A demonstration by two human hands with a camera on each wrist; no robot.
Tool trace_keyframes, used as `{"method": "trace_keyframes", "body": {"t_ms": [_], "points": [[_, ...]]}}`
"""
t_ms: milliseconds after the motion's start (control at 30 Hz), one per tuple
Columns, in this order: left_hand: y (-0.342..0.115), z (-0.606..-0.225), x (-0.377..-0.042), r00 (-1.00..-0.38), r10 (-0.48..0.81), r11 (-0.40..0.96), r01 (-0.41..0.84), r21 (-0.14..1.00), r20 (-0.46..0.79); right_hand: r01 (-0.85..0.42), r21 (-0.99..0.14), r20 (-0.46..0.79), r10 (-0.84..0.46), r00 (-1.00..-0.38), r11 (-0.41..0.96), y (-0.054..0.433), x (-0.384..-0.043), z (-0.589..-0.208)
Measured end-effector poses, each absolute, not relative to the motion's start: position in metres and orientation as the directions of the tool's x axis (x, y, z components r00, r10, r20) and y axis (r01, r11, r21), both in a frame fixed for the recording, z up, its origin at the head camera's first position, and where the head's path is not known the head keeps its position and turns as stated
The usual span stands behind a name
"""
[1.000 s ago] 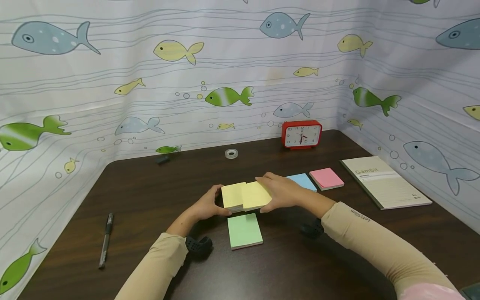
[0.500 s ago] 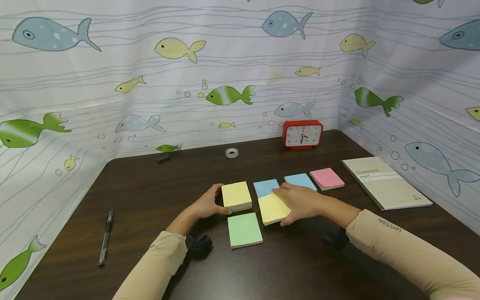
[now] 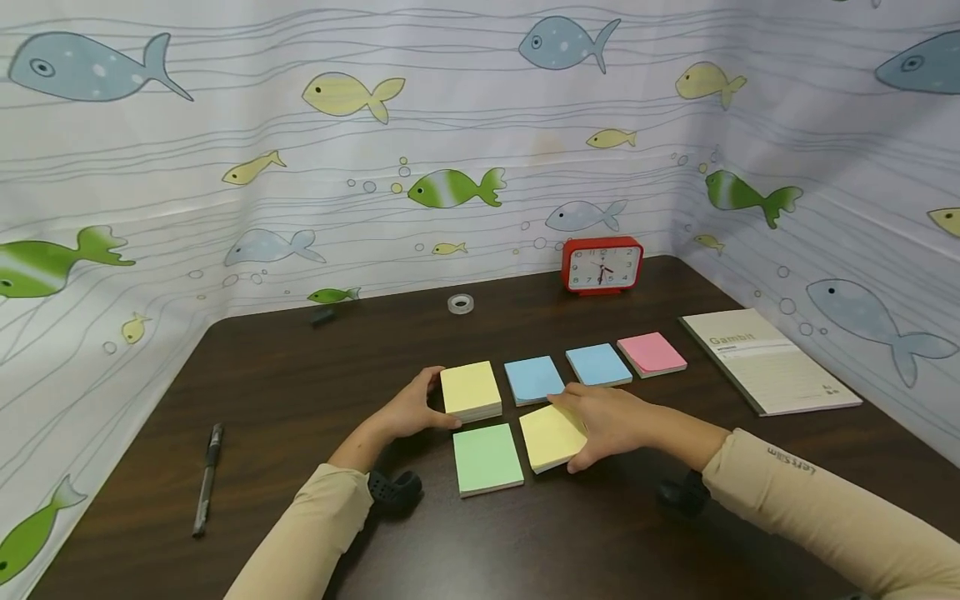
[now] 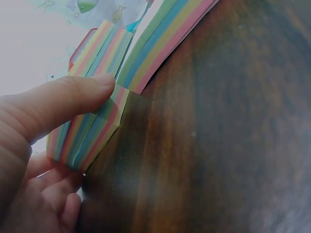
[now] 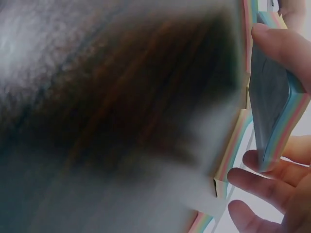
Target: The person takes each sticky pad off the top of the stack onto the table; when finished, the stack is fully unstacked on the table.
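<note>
My left hand [image 3: 411, 408] holds a yellow-topped stack of sticky notes [image 3: 471, 388] by its left side. In the left wrist view the thumb presses the striped edge of this sticky-note stack [image 4: 73, 138], with fingers beneath. Between thumb and fingers, my right hand [image 3: 611, 423] grips a yellow sticky-note pad [image 3: 551, 435], to the right of a green pad [image 3: 487, 458]. The right wrist view shows the held pad's dark underside [image 5: 267, 92] and layered edge, tilted and apart from the table. A blue pad [image 3: 532, 379] lies just behind it.
Another blue pad [image 3: 598, 365] and a pink pad [image 3: 651, 354] lie to the right, near a notebook [image 3: 768, 362]. A red clock [image 3: 602, 265], a tape roll [image 3: 461, 304] and a small dark block [image 3: 322, 317] stand at the back. A pen [image 3: 207, 481] lies left.
My right hand has drawn its yellow pad away from the left stack, rightward and nearer me, uncovering the blue pad. My left hand has stayed on its stack.
</note>
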State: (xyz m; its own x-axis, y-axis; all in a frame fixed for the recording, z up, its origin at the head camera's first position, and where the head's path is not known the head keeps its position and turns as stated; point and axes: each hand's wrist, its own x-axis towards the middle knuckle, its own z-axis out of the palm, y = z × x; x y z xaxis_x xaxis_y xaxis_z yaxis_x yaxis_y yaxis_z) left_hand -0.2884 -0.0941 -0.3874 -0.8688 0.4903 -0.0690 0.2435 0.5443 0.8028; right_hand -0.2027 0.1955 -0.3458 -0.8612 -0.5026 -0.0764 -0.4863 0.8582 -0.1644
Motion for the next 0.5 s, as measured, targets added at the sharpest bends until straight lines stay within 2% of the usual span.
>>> {"method": "trace_keyframes", "body": {"t_ms": [167, 500], "points": [[-0.093, -0.387, -0.287, -0.869, 0.487, 0.555, 0.233, 0.798, -0.084, -0.455, -0.122, -0.143, -0.469, -0.872, 0.882, 0.195, -0.203, -0.351], [-0.094, -0.385, -0.286, -0.873, 0.48, 0.561, 0.227, 0.796, -0.089, -0.501, -0.043, -0.192, -0.499, -0.845, 0.865, 0.191, -0.209, -0.34]]}}
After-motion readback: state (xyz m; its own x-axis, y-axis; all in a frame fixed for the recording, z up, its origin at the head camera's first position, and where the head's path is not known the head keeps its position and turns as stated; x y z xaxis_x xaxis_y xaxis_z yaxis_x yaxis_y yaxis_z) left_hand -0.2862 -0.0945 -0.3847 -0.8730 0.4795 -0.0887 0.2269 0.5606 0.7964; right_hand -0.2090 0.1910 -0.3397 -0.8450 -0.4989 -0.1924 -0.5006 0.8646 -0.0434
